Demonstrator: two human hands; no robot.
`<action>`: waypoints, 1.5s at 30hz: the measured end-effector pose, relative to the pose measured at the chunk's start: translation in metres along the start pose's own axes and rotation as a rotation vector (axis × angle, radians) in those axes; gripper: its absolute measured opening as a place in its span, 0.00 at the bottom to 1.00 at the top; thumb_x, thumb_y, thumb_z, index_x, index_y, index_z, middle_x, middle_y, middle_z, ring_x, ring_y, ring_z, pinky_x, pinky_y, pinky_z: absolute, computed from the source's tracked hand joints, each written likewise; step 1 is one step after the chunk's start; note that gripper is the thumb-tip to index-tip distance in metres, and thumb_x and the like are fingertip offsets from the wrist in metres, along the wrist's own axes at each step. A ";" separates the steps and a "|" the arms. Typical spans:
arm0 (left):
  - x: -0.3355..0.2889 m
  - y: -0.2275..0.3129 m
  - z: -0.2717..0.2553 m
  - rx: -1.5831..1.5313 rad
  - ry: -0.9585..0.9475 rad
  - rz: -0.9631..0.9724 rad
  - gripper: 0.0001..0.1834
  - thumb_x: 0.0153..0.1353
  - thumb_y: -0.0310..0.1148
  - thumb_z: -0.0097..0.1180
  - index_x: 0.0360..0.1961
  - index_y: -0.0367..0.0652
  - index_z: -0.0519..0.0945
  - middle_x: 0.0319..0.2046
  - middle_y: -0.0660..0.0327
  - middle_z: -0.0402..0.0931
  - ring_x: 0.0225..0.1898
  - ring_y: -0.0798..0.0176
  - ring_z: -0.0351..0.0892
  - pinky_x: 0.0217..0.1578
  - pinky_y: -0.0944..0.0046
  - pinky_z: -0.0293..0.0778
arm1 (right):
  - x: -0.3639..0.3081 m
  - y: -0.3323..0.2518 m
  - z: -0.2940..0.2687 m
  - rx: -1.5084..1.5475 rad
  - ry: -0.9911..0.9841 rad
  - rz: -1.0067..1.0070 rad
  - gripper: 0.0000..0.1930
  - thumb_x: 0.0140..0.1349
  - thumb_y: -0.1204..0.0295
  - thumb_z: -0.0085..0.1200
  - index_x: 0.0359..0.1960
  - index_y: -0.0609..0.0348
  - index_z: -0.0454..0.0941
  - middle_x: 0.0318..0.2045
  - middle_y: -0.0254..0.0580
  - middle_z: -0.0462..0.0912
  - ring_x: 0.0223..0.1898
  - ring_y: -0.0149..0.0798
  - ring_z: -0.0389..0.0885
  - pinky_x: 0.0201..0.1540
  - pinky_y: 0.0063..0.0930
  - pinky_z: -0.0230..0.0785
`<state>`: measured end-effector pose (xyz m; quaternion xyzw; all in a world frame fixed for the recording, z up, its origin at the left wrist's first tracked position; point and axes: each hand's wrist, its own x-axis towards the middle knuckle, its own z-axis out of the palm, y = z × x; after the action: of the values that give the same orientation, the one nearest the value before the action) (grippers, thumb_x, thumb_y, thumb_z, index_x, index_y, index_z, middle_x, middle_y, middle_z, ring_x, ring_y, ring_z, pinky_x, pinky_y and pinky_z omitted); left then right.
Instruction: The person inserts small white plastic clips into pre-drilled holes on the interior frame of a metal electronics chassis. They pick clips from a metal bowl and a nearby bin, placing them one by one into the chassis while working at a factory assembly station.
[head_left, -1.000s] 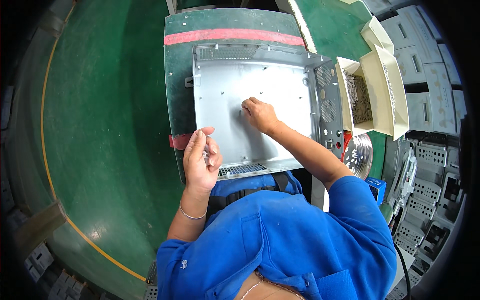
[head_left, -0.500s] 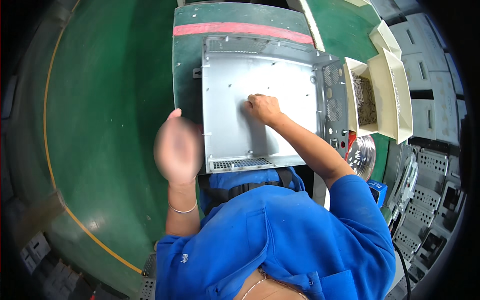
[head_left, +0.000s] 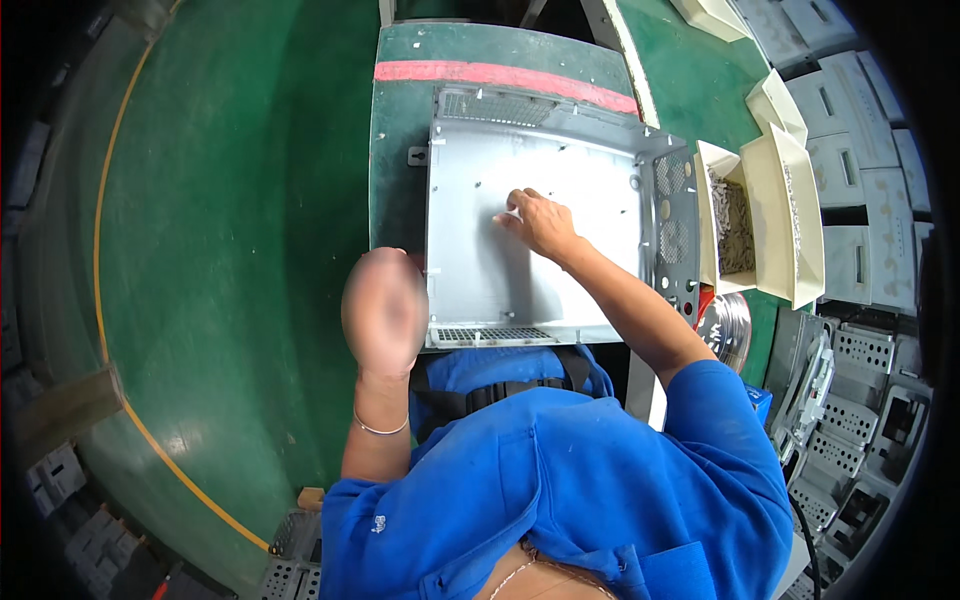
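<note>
A grey metal chassis (head_left: 530,235) lies open side up on the green desk (head_left: 400,150), its long side running left to right in front of the person, with a red stripe (head_left: 500,72) on the desk just beyond it. The right hand (head_left: 540,222) reaches into the tray and rests on the floor panel near its middle, fingers bent and pinched on something small and pale at the fingertips; what it is I cannot tell. So the right hand is already on the chassis, and the spot it works lies straight under it.

The left hand (head_left: 384,310) hangs raised at the chassis's near left corner, just off the edge. It is blurred, so I cannot tell whether it is open or closed, or whether it holds anything. It is the farther of the two from the panel's middle.

To the right, beside the perforated side wall, stands a cream bin (head_left: 775,215) of small metal parts, nearer the right arm.
</note>
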<state>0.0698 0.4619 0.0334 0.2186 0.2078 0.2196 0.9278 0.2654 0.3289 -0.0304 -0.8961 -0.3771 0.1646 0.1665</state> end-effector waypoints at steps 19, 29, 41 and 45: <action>0.054 -0.007 0.042 0.260 0.026 0.041 0.14 0.60 0.34 0.38 0.45 0.39 0.62 0.15 0.65 0.62 0.09 0.77 0.53 0.08 0.80 0.49 | 0.061 -0.074 -0.077 1.077 -0.377 -0.370 0.03 0.51 0.74 0.51 0.25 0.59 0.73 0.21 0.30 0.75 0.23 0.24 0.70 0.26 0.19 0.63; 0.053 -0.019 0.034 0.285 0.093 0.083 0.09 0.61 0.33 0.36 0.38 0.41 0.67 0.14 0.67 0.62 0.09 0.77 0.52 0.08 0.78 0.50 | 0.213 -0.028 -0.067 0.243 -0.228 -0.185 0.08 0.42 0.78 0.48 0.25 0.60 0.78 0.23 0.40 0.79 0.26 0.34 0.76 0.28 0.26 0.67; 0.049 -0.020 0.029 0.300 0.114 0.086 0.10 0.61 0.33 0.36 0.37 0.40 0.67 0.14 0.66 0.63 0.09 0.78 0.52 0.09 0.79 0.50 | 0.238 -0.021 -0.039 0.164 -0.449 -0.175 0.12 0.38 0.78 0.50 0.28 0.55 0.79 0.24 0.41 0.79 0.24 0.35 0.76 0.26 0.31 0.67; 0.048 -0.019 0.027 0.303 0.123 0.090 0.10 0.61 0.33 0.36 0.37 0.40 0.67 0.14 0.66 0.63 0.09 0.78 0.52 0.08 0.79 0.49 | 0.234 -0.023 -0.044 0.117 -0.470 -0.221 0.12 0.38 0.77 0.50 0.28 0.55 0.79 0.25 0.41 0.79 0.25 0.36 0.76 0.26 0.32 0.67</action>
<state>0.1279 0.4616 0.0317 0.3510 0.2850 0.2400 0.8591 0.4239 0.5074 -0.0208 -0.7756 -0.4908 0.3704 0.1427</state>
